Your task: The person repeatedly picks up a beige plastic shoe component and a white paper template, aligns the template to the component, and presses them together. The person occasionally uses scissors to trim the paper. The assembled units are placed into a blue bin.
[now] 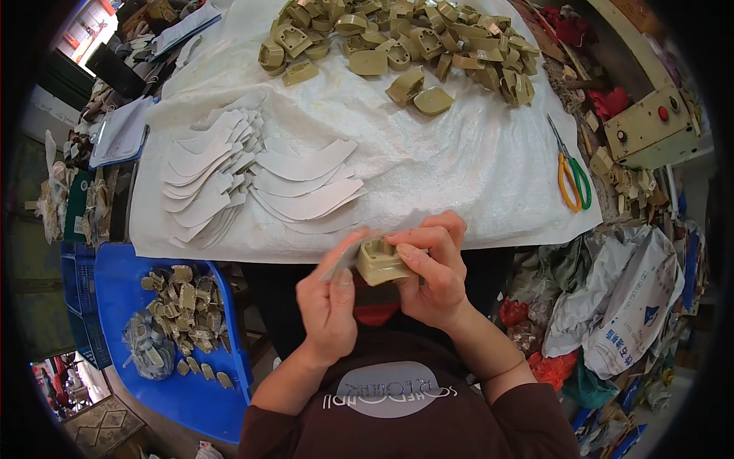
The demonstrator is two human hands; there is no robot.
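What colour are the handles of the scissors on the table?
One handle of the scissors is orange, the other green, seen in the head view.

I'm in a small workshop, a piecework bench for shoe parts by the look of it. A heap of olive moulded heel blocks (397,42) lies at twelve o'clock on the white sheet (459,161), fanned pale cut strips (252,180) at ten, scissors (572,172) and a switch box (650,126) (red button) at two, a blue crate (115,283) of finished pieces at eight.
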